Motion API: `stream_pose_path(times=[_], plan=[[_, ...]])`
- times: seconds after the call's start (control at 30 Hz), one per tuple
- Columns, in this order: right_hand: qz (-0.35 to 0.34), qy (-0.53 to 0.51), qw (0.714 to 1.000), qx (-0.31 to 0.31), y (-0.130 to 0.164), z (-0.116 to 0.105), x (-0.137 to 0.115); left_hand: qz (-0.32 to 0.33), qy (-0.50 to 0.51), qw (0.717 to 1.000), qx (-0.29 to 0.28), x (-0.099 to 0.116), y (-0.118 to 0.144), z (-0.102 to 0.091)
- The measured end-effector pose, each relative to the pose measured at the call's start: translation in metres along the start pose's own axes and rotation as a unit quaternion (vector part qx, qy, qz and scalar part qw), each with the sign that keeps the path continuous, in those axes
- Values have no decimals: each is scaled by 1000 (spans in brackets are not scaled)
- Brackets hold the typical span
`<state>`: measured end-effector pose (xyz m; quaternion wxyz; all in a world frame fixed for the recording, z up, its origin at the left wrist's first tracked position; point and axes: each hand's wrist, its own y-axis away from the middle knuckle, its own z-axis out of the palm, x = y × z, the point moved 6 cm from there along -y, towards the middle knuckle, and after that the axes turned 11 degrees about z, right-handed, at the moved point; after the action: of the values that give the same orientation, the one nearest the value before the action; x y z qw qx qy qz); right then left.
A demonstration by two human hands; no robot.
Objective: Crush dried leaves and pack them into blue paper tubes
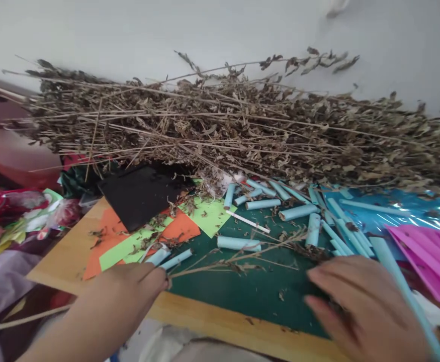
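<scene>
Hands: left hand (137, 286) pinches a dry twig (238, 256), right hand (359, 301) lies released, flat on the green mat (257, 291).

Dry brittle twigs (242, 125); matt paper rolls (238, 243); glossy blue film (404, 213).

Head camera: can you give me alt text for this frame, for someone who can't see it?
The left hand pinches a dry twig lying across a green mat, while the right hand rests flat beside it. Rolled blue paper tubes, coloured paper sheets and a large heap of dried branches lie behind.
</scene>
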<state>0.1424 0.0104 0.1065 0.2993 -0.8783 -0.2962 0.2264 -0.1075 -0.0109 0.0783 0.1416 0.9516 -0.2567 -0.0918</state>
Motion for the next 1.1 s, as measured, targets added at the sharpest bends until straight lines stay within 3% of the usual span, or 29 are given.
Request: stream_pose_path(times=[0.1,0.17,0.37,0.57,0.67,0.8,0.93,1.1], plan=[[-37,25,998,-42,-10,25,-31,18,-4,1000,-11,12,-13,0],[-40,49,994,-90,-14,46,-37,27,-3,1000,-7,18,-19,0],[-55,120,964,-231,-13,79,-32,65,0,997,-42,29,-32,3],[-85,78,933,-340,-13,96,-34,96,-15,993,-60,38,-38,6],[-134,59,926,-349,-13,100,-40,108,-13,992,-59,40,-41,7],[-145,61,935,-318,-13,95,-40,106,-5,992,-65,42,-44,11],[-171,2,915,-365,3,90,-40,136,24,989,-48,52,-45,14],[-152,-39,904,-398,16,83,-30,201,46,978,-18,63,-47,14]])
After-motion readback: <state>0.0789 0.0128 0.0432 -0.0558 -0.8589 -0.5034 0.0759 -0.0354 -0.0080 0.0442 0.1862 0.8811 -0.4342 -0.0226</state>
